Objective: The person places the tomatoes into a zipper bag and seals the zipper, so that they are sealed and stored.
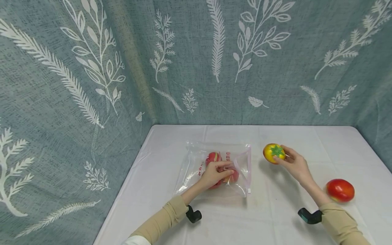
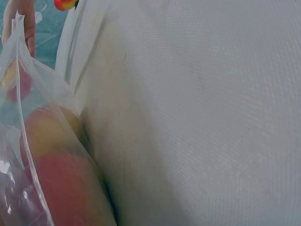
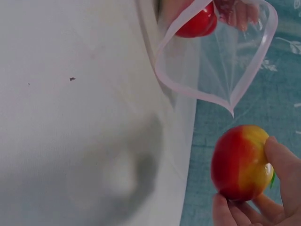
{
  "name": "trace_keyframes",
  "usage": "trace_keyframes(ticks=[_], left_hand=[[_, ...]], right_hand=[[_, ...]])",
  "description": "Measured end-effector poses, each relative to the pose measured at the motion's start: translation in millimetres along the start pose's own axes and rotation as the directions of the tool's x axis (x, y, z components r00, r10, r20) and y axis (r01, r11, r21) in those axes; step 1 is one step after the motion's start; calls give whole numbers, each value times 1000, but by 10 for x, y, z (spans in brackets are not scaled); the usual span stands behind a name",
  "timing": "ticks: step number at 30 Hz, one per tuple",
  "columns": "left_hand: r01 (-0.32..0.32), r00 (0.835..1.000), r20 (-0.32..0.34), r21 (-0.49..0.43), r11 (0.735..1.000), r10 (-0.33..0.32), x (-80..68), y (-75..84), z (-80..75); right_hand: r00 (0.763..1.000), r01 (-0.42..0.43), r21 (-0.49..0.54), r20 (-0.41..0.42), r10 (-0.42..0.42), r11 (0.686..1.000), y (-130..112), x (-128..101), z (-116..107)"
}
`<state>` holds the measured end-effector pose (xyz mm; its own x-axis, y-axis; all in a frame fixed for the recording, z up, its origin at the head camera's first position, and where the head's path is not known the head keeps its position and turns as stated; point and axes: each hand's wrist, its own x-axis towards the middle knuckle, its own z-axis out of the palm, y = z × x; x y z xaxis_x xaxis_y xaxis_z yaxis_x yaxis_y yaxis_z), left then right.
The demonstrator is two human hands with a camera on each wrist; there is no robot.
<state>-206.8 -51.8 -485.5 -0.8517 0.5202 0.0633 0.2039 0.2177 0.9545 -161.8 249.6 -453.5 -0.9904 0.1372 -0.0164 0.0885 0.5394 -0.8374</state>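
White table (image 1: 275,217): bag (image 1: 196,160), red fruit (image 1: 340,190).

Bag (image 1: 214,170) mouth gapes toward the right, held up by left hand (image 1: 215,174); fruit fills its inside. Bare table (image 1: 275,211) right of bag; red fruit (image 1: 340,190) well right.

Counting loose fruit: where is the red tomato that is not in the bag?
In the head view the red tomato lies on the table at far right, beside the right forearm.
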Motion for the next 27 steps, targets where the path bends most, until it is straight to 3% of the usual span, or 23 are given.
trace_keyframes(ticks=[20, 27], left_hand=[[12, 1000, 10, -12, 1000, -12, 2, 31, 8], [5, 999, 34, -11, 1000, -4, -72, 246, -26]], right_hand=[[998, 48, 5, 38, -48, 999, 1, -11, 126], [998, 47, 15, 47, -48, 999, 17, -5, 170]])
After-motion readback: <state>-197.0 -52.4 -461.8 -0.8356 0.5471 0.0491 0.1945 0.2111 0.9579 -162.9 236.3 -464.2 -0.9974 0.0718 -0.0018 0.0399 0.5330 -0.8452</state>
